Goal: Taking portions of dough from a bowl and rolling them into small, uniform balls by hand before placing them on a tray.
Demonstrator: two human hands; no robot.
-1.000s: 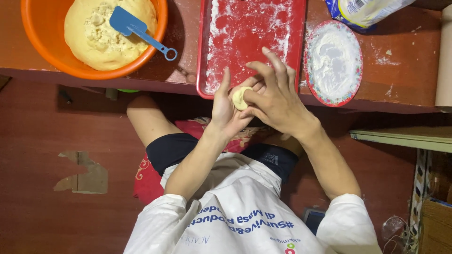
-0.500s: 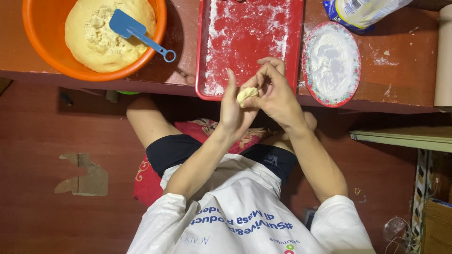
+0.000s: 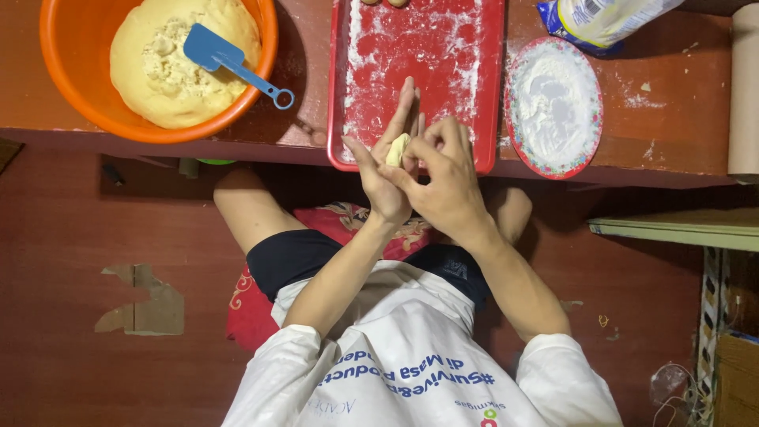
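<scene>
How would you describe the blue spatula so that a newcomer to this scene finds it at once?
Start at the big orange bowl on the left of the red-brown table. The blue spatula lies on the pale dough inside it, handle over the rim. It is the only blue tool, well away from the hands.

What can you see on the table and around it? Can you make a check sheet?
Surface: red-brown table, dusted with flour near the plate.
Job's things: dough piece pressed between both hands, over the near edge of the red tray, which is floury.
Clutter: orange bowl of dough with a blue scraper in it; plate of flour; bag at the far edge; brown roll at the side.
Grippers: left hand flat and upright behind the dough, right hand with fingers curled on it.
Cables: nothing seen.
Surroundings: red floor with a worn patch, cushion under the person, shelf alongside.
</scene>
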